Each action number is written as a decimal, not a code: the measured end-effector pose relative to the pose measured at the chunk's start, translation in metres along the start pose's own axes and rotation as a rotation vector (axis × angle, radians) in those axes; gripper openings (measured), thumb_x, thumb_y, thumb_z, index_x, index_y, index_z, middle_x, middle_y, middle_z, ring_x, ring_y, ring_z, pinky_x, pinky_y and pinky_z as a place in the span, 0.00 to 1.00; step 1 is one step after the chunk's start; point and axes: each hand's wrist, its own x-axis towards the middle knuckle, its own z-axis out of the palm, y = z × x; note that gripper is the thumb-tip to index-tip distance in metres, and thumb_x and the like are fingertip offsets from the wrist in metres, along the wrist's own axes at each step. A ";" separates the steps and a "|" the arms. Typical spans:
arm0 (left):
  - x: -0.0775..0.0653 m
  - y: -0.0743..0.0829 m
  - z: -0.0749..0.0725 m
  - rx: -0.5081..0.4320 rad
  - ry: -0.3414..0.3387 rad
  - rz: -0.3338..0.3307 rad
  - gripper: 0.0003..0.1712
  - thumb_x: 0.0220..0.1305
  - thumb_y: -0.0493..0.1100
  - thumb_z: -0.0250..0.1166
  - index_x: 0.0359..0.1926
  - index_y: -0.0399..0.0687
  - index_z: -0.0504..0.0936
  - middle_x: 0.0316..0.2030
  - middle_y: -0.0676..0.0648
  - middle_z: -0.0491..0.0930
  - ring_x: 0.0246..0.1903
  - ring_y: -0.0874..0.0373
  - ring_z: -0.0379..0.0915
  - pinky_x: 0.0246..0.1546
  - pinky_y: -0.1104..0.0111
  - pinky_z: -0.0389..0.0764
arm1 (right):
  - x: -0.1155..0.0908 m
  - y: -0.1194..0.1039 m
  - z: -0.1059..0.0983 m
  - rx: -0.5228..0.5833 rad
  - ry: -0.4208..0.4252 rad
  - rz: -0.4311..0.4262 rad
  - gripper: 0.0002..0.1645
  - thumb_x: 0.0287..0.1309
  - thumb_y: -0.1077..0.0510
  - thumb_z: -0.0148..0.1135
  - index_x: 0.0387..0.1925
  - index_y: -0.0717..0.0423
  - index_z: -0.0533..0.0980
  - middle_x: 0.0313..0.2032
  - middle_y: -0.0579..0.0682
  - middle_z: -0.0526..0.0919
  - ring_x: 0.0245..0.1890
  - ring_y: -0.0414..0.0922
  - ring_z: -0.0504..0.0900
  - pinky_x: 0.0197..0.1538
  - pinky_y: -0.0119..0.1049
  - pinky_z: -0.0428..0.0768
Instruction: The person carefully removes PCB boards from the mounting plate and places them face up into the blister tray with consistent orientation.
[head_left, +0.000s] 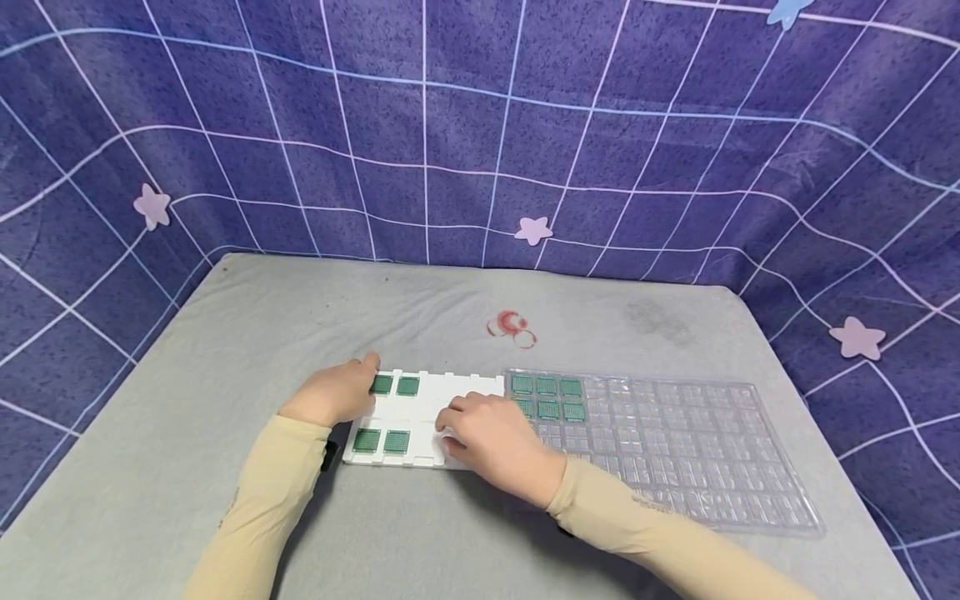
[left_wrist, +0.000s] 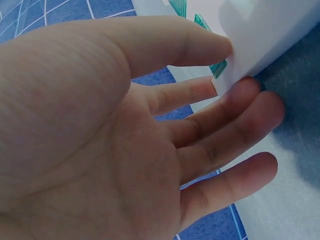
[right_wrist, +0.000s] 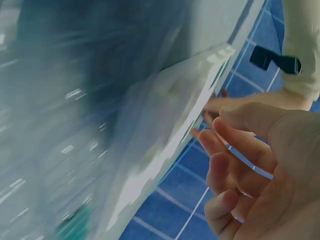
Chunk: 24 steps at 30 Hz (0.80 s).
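Observation:
A white tray lies lengthwise on the grey cloth, and several small green circuit boards sit on its left half. My left hand is at the tray's left end. In the left wrist view its thumb reaches over the tray, and its nearly straight fingers lie by the edge. My right hand is over the tray's right part, fingers loosely bent. The right wrist view is blurred, and nothing shows between that hand's thumb and fingertips.
Adjoining the white tray on the right is a clear plastic tray with many pockets. Several green boards fill pockets at its far left corner. A purple gridded curtain surrounds the table, and red ring marks stain the cloth behind the trays.

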 end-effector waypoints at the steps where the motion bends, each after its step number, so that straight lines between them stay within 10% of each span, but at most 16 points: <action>1: 0.000 0.001 0.000 -0.003 -0.001 -0.004 0.30 0.64 0.36 0.57 0.66 0.31 0.64 0.56 0.27 0.77 0.49 0.39 0.79 0.53 0.44 0.79 | 0.003 -0.003 0.001 -0.006 -0.015 -0.002 0.05 0.56 0.52 0.73 0.35 0.42 0.84 0.32 0.36 0.85 0.34 0.38 0.83 0.34 0.33 0.80; 24: 0.001 0.000 -0.002 0.012 0.010 0.007 0.29 0.66 0.36 0.59 0.66 0.29 0.65 0.52 0.28 0.80 0.42 0.43 0.80 0.45 0.47 0.81 | 0.037 -0.051 0.022 -0.164 -0.119 -0.002 0.14 0.53 0.41 0.74 0.35 0.41 0.82 0.31 0.38 0.82 0.33 0.38 0.82 0.30 0.29 0.73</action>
